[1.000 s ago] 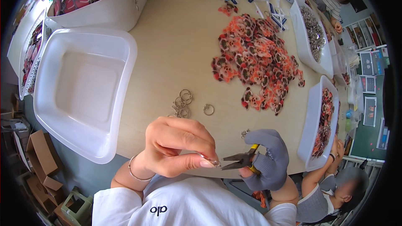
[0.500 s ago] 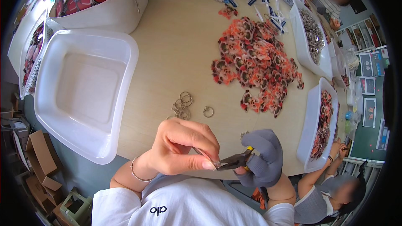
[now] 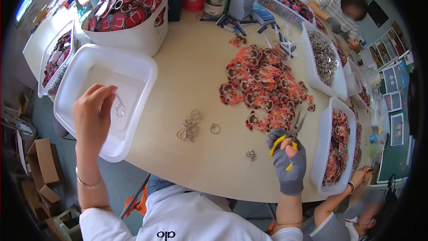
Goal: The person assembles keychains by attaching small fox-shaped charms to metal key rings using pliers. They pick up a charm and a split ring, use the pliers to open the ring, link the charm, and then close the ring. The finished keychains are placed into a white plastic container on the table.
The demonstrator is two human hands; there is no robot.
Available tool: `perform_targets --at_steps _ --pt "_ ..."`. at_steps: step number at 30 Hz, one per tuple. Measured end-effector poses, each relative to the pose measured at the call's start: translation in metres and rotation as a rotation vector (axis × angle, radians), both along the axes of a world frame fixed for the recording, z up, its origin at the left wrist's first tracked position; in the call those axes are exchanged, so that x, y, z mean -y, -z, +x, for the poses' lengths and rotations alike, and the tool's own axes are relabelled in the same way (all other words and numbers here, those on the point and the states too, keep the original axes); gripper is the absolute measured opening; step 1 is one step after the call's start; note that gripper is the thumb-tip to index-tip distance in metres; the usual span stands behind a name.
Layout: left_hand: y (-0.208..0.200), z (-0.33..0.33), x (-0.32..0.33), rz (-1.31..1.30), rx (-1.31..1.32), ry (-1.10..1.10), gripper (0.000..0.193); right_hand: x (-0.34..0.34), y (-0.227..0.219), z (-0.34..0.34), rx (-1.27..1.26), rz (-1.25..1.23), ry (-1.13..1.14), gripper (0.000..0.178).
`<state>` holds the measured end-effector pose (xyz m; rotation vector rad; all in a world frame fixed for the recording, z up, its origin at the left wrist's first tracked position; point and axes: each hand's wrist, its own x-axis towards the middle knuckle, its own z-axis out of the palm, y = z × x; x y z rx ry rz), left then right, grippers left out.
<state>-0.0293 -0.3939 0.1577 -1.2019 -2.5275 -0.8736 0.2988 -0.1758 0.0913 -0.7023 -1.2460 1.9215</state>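
Observation:
Over the white plastic basin (image 3: 149,78), my left hand (image 3: 93,114) pinches a key ring with a short chain (image 3: 119,108), which hangs from the fingertips. My right hand (image 3: 287,165), in a grey glove with thumb and fingertips partly bare, is closed around yellow-handled pliers (image 3: 294,129). The pliers' jaws point up and stand slightly apart, beside a heap of red and orange charms (image 3: 267,85). On the table between my hands lie a cluster of key rings (image 3: 189,127), one separate key ring (image 3: 214,128) and a small pile of metal links (image 3: 250,155).
A deep white tub of red key rings (image 3: 133,40) stands behind the basin. At the right are a tray of metal parts (image 3: 323,58) and a tray of charms (image 3: 336,147). Blue boxes (image 3: 243,4) stand at the back. Two people sit along the right side.
My hands have parted. The left has swung left over the basin with the key ring; the right has drawn away to the right with the pliers. The view has shifted too.

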Motion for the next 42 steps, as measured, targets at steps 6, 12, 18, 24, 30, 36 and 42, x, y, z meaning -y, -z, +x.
perform_targets --at_steps 6,12,18,24,30,36,42 --pt "0.045 -0.064 0.016 -0.436 -0.187 -0.007 0.012 -0.014 0.027 0.013 -0.227 -0.361 -0.144 0.033" --pt "0.031 -0.057 -0.012 -0.461 -0.292 -0.064 0.006 -0.019 0.02 0.021 -0.224 -0.406 -0.041 0.036" --pt "0.025 -0.087 -0.021 -0.761 0.008 -0.23 0.012 -0.022 0.028 0.028 -0.157 -0.22 0.026 0.034" --pt "-0.009 -0.003 -0.044 -0.129 -0.262 -0.04 0.013 -0.018 0.022 0.026 -0.027 -0.12 0.187 0.022" --pt "0.051 0.106 -0.157 -0.2 0.099 0.674 0.028 -0.018 0.023 0.022 0.334 0.162 0.173 0.008" --pt "0.097 0.13 -0.214 -0.343 0.021 0.782 0.042 -0.011 0.036 0.011 0.661 0.745 0.07 0.008" --pt "0.097 0.121 -0.195 -0.306 0.334 0.712 0.036 -0.004 0.043 0.004 0.851 1.01 -0.072 0.017"
